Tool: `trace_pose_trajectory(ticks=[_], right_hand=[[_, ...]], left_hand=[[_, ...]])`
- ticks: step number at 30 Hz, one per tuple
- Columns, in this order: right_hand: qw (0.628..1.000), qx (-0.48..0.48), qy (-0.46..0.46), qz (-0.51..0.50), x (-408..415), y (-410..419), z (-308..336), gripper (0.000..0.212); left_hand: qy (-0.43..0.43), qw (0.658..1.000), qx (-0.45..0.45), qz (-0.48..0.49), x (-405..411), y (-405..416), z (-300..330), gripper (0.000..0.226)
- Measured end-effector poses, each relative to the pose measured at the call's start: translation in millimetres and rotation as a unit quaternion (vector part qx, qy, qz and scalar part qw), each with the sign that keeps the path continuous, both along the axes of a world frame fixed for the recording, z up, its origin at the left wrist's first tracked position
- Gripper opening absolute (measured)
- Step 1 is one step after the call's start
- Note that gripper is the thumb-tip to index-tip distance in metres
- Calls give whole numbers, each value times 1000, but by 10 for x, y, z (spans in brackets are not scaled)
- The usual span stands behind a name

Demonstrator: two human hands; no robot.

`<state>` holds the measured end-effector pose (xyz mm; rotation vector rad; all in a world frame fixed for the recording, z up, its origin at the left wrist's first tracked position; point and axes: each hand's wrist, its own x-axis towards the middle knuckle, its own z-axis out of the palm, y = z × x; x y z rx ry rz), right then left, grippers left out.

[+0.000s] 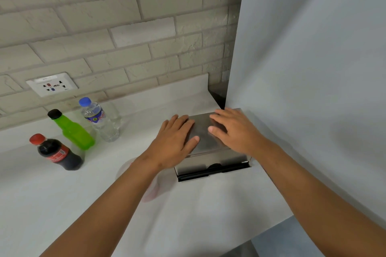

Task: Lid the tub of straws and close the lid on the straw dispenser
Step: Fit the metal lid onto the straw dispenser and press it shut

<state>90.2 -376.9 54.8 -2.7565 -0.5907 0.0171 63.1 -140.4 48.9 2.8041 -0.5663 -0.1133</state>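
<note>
A stainless steel straw dispenser [205, 158] stands on the white counter against the grey wall on the right. Its flat metal lid [203, 131] lies down on top of the box. My left hand [174, 142] rests palm down on the lid's left part, fingers spread. My right hand [234, 129] lies flat on the lid's right part. Black straws [211, 170] show in the tray at the dispenser's front. A faint clear round tub [146, 181] sits on the counter under my left forearm, mostly hidden; whether it has a lid on I cannot tell.
Three bottles stand at the left: a dark cola bottle [57, 153], a green bottle [72, 130] and a clear water bottle [100, 121]. A wall socket [52, 84] is set in the brick wall behind. The counter's front edge [269, 229] runs at the lower right.
</note>
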Motion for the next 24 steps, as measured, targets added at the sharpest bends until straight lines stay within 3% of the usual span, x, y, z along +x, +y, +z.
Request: trace_pose_trajectory(ticks=[5,17,24], right_hand=[[999,34,-8,-33,16,-189,-95,57],[976,184,-41,-112,-54,-209,-214,41],[961,218,59,-162,-284,-313,-281,70]], left_hand=[[-24,1000,-4,1,54,-153,-22,64],[-39,995,-76,55,-22,-157,-131,60],[37,974,-174,142,-263,-151,-240,73]])
